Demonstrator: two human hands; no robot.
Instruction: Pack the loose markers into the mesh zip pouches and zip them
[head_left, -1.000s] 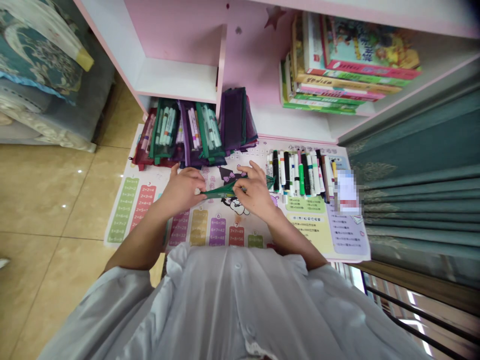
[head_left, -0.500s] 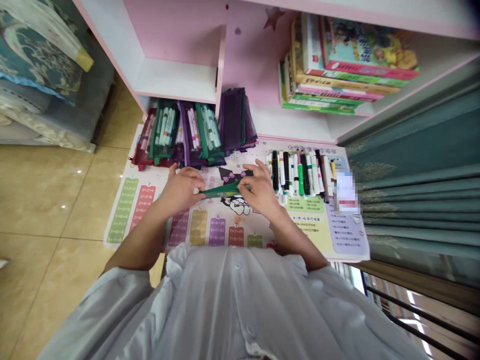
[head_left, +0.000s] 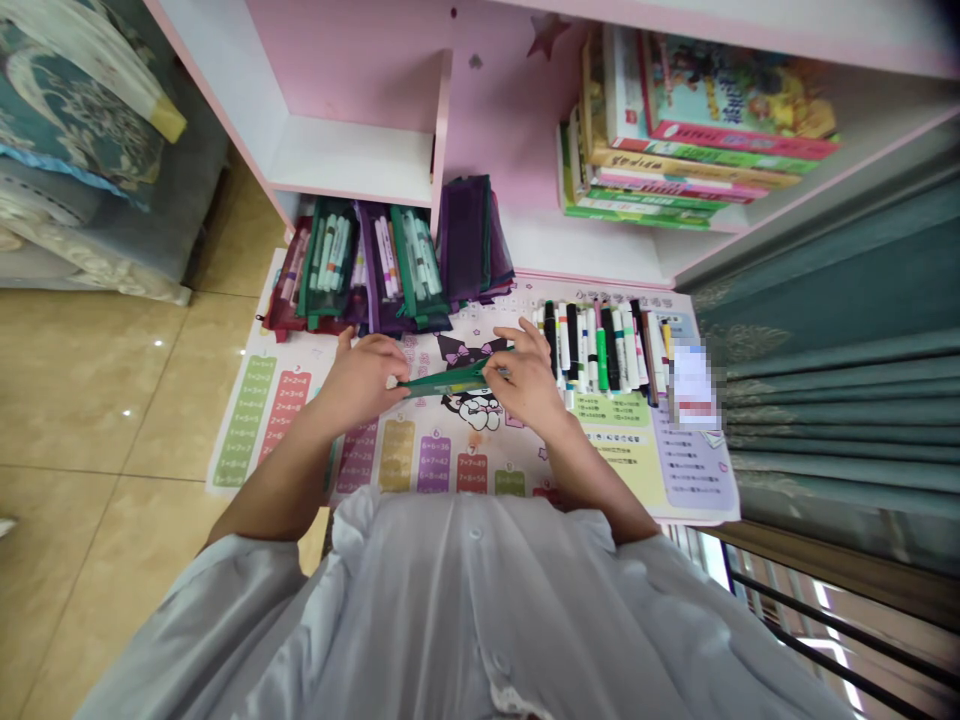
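Here we go, both forearms reaching out low over the chart, elbows wide, wrists angled in toward each other! The left hand is curled over the left end of a green zip pouch, its fingers close together and clamped around the fabric. Over on the right, the right hand has the other end pinched between thumb and fingers, with the upper fingers fanned slightly apart and pointing away from the person. The pouch is stretched nearly level between the two hands, right above a cartoon figure printed on a multiplication chart; whether it touches the paper, I can't tell. Just right of the right hand, a row of marker pens lies side by side on the chart. Far left of the hands, a bunch of mesh pencil pouches packed with pens sits along the chart's far edge, below a pink-and-white shelf with a stack of children's books on the far right. A teal curtain hangs to the right, and beige floor tiles spread out to the left!
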